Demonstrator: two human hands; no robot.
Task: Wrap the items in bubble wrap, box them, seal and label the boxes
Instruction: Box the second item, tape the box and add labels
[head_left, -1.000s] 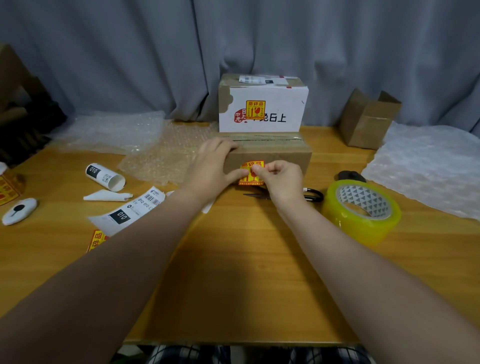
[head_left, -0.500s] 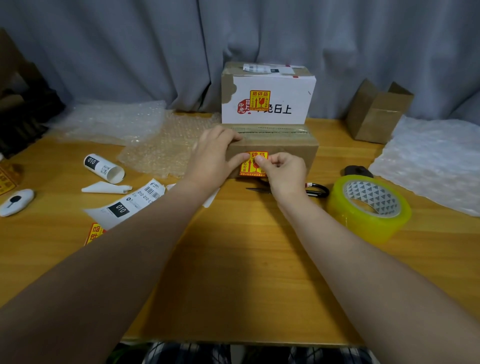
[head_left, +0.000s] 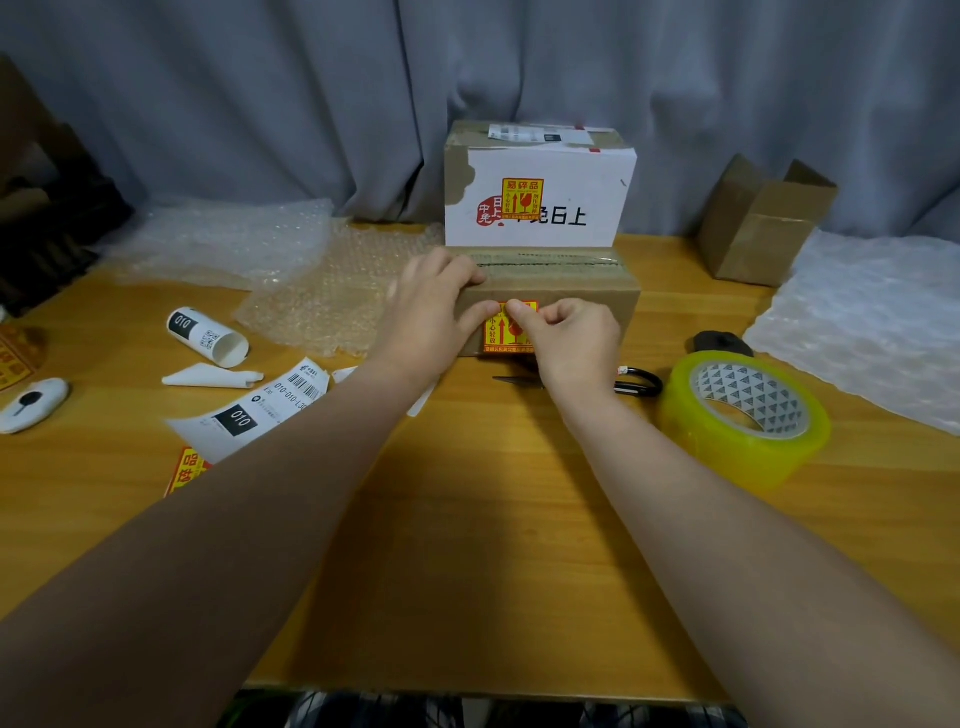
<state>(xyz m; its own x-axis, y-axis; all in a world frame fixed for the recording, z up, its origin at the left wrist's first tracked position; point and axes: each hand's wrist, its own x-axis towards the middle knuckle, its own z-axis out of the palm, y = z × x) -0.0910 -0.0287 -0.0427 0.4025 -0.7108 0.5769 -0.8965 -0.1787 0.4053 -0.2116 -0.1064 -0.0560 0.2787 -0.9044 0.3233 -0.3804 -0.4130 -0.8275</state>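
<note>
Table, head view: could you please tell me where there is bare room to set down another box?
The widest bare patch of table lies between the forearms, from the brown box to the near edge. A smaller one sits near-right, below the tape roll. Left is crowded with label sheets and a label roll; right with scissors and bubble wrap.

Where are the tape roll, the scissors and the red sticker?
tape roll (head_left: 727, 457): head view, yellow outer wall.
scissors (head_left: 655, 383): head view, black handle loop.
red sticker (head_left: 498, 335): head view, lower printed part.
</note>
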